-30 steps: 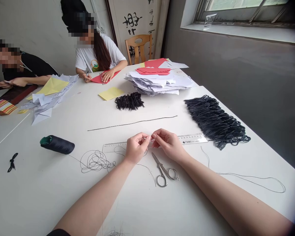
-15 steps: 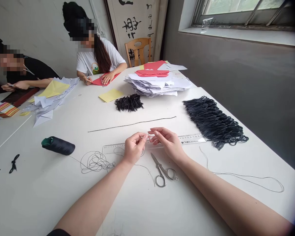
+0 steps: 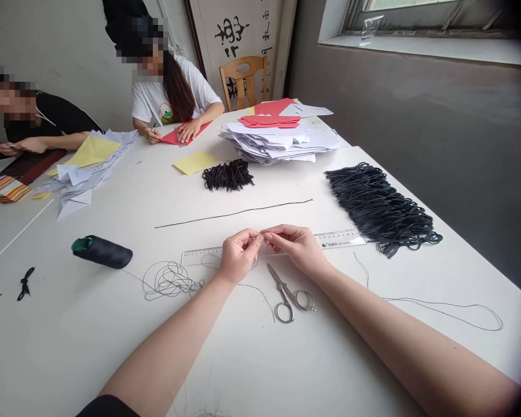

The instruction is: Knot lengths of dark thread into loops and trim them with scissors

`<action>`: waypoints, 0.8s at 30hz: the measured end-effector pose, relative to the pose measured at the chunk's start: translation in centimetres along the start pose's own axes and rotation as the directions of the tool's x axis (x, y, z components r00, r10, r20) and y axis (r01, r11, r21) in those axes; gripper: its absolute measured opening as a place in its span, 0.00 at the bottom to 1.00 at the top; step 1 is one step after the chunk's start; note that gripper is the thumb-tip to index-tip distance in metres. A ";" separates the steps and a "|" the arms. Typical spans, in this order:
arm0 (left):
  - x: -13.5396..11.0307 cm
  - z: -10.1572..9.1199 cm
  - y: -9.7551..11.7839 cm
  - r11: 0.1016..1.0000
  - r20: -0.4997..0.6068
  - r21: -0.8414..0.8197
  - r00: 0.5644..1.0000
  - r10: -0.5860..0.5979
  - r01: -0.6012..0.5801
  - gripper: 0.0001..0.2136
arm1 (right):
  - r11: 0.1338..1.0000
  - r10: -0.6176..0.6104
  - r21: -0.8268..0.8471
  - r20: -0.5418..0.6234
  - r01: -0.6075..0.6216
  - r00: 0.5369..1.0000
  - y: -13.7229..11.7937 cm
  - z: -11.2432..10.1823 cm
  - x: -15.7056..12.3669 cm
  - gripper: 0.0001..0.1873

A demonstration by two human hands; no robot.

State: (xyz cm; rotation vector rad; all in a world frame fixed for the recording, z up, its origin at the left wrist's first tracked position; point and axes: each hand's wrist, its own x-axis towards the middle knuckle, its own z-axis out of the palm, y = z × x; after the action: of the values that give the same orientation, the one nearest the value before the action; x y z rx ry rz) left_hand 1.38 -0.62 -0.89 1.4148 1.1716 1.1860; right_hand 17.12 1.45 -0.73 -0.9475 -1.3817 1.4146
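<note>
My left hand and my right hand meet above a clear plastic ruler, thumbs and forefingers pinched tip to tip. Dark thread loops out around and below my left hand, so the pinch seems to be on this thread; the bit between the fingertips is too fine to see well. Just below my hands lies a pair of metal scissors, blades toward me-left and slightly apart. On the left, a spool of black thread rests on its side, its loose thread tangled beside it.
A straight dark cord lies beyond the ruler. Black tassel bundles and a larger tassel row sit farther out. Paper stacks stand at the back. A thread loop lies right, a small black knot left. Two people sit across.
My right hand's fingers have closed from a looser, spread pose into a pinch against my left fingertips. The view has shifted slightly; the scissors, spool and ruler stay put on the table.
</note>
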 end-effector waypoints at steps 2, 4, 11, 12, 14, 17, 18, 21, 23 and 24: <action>0.0 0.0 0.0 1.000 0.007 0.002 1.000 -0.004 0.004 0.15 | 1.000 -0.005 -0.007 0.000 0.005 1.000 0.0 -0.1 0.0 0.15; 0.0 0.0 0.0 1.000 0.014 0.005 1.000 -0.008 0.008 0.15 | 1.000 -0.004 -0.019 0.005 0.004 1.000 -0.1 -0.2 0.1 0.15; 0.0 -0.2 0.3 0.997 0.066 -0.055 0.997 -0.045 0.049 0.13 | 1.000 0.006 0.013 0.033 -0.007 0.999 -0.4 -0.2 -0.1 0.15; 0.0 -0.3 0.4 0.995 0.076 -0.080 0.996 -0.049 0.055 0.12 | 0.998 0.016 0.064 0.026 -0.018 1.000 -0.4 -0.2 -0.1 0.15; 0.1 -0.7 0.4 0.991 0.102 -0.113 0.993 -0.059 0.070 0.12 | 0.972 0.062 0.228 0.009 -0.062 0.998 -0.6 -0.3 0.0 0.16; 0.3 -1.2 0.6 0.989 0.160 -0.113 0.984 -0.075 0.094 0.12 | 0.884 0.153 0.443 0.031 -0.151 0.988 -0.9 -0.4 0.0 0.19; 0.3 -1.2 0.6 0.989 0.176 -0.107 0.981 -0.081 0.101 0.13 | 0.860 0.172 0.481 0.044 -0.172 0.984 -1.0 -0.4 0.0 0.19; 0.4 -1.0 0.6 0.990 0.197 -0.089 0.976 -0.092 0.112 0.13 | 0.809 0.189 0.559 0.046 -0.182 0.981 -1.1 -0.3 0.2 0.20; 0.5 -0.7 0.4 0.988 0.185 -0.094 0.977 -0.103 0.122 0.14 | 0.785 0.180 0.602 -0.002 -0.142 0.984 -1.0 -0.4 0.6 0.19; 0.6 -0.6 0.5 0.986 0.178 -0.099 0.978 -0.112 0.131 0.14 | 0.778 0.171 0.619 -0.042 -0.108 0.984 -1.0 -0.5 0.8 0.19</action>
State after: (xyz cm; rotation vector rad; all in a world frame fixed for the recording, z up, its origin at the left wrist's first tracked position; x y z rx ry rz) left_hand 0.86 -0.04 -0.27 1.3147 1.0409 1.0069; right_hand 17.44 2.36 0.28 -0.6718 -0.6911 1.7547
